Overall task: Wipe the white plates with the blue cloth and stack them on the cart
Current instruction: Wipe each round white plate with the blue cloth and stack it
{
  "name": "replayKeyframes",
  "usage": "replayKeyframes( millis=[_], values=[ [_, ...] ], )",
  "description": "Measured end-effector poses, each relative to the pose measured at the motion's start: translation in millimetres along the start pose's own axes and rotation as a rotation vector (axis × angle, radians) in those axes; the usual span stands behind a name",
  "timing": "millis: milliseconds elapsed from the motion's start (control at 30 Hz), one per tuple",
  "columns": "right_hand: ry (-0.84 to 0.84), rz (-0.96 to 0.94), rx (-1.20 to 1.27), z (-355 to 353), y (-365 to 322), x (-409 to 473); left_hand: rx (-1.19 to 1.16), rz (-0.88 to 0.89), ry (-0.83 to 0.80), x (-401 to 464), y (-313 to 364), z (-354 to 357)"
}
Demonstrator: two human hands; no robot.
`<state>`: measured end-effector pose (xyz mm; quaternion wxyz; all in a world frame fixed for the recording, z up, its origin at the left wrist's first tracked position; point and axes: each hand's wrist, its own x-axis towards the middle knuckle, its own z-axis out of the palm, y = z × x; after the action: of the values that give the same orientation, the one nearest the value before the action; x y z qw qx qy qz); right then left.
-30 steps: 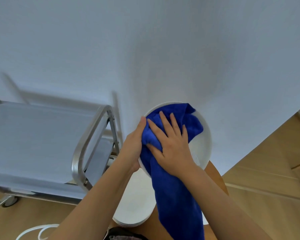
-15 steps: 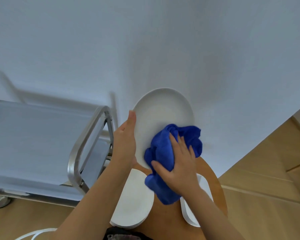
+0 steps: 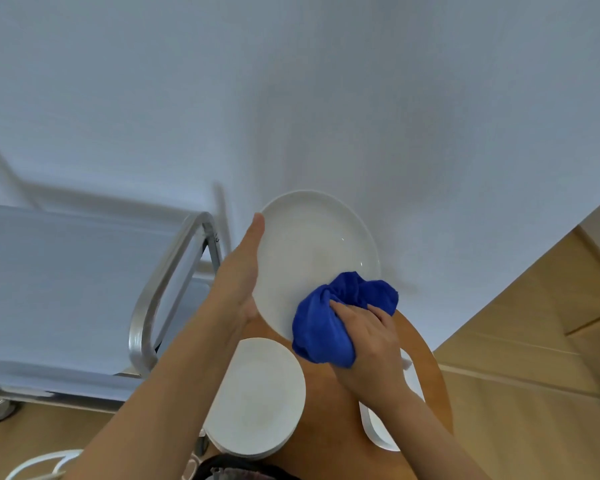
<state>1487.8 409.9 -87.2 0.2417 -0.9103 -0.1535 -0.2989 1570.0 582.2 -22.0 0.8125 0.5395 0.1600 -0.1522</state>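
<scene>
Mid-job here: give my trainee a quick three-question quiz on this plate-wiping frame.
1. True or false: plates are already stacked on the cart.
2. Which hand grips the blue cloth?
3. Where does the cloth touch the held plate: A upper rim, B lower right edge, C left edge?

Key: 1 false, its visible top shelf is bare; 2 the right hand, while the left hand steadies the plate; 3 B.

You will find nothing to read here: no words, labels, brand marks or numbers show on any surface in view.
</scene>
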Motion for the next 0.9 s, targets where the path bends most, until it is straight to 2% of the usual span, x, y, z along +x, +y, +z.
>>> replayKeyframes(
  millis=[67,100,200,300,367,433,500,533,600,700,767,833,900],
  values=[
    [-0.019,-0.013,0.041,-9,-5,4,0.028,-0.006,-0.007,1,7,-1],
    [-0.077,0.027,0.072,-16,-8,8,0.121,0.009,0.009,1,11,-2],
    [-0.323,0.351,0.253,-39,-21,25,0.496,0.115,-0.017,3,24,-5],
    [-0.311,0.685,0.603,-48,-23,35,0.608,0.189,-0.114,8,23,-3],
    [-0.193,0.831,0.871,-51,-19,42,0.515,0.229,-0.168,15,14,-4],
    [-0.126,1.032,1.064,-49,-13,46,0.302,0.236,-0.147,25,1,-8],
    [-0.118,1.256,1.212,-47,-4,42,0.134,0.164,-0.079,33,-11,-12],
    [-0.136,1.3,1.269,-46,0,38,0.083,0.103,-0.054,35,-15,-12],
    [-0.178,1.245,1.348,-45,7,28,0.004,0.004,0.046,36,-19,-10],
    [-0.16,1.1,1.297,-46,16,21,-0.042,0.041,0.298,37,-15,-16],
    [-0.091,1.004,1.155,-48,19,21,0.058,0.139,0.381,35,-7,-22],
    [-0.004,0.946,0.931,-54,22,24,0.267,0.299,0.445,33,0,-24],
    [-0.081,0.705,0.62,-62,20,38,0.412,0.47,0.501,26,7,-22]
  ],
)
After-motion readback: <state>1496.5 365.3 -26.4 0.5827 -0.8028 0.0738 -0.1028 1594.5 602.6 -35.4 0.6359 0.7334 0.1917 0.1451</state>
